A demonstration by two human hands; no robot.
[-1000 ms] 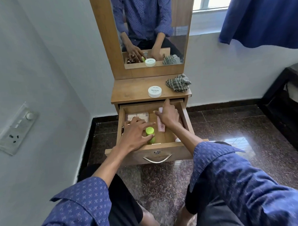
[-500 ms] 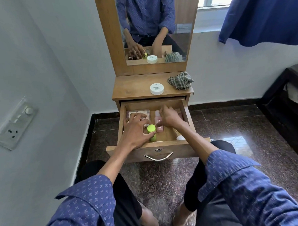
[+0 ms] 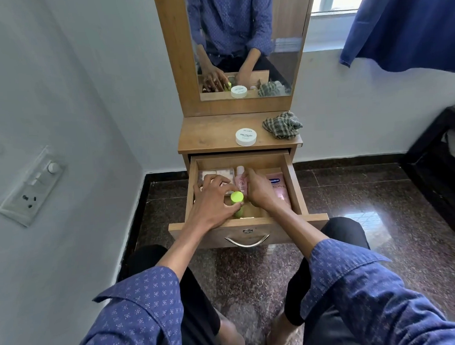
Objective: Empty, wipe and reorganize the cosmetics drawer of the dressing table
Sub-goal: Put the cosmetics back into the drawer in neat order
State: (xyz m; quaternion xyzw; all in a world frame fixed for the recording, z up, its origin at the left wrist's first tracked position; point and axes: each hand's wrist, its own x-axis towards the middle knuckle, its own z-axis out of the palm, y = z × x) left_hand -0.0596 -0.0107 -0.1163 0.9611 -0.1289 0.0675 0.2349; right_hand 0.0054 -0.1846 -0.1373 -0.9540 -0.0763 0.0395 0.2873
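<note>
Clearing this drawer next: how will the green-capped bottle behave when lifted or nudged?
The green-capped bottle looks small and plastic, so probably light and stiff. Its narrow upright body may tip easily, and being round it could roll. The left hand already grips it.

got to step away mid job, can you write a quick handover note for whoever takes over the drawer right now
Left hand: grips the green-capped bottle inside the open wooden drawer.
Right hand: fingers on the slim pink bottle in the drawer.
Also in the drawer: a pink flat tube at the right, a make-up palette at the back left.
On the dresser top: round white jar and crumpled checked cloth.
Done: drawer open, jar out.
Left: take the rest out, wipe, reorganize.
</note>
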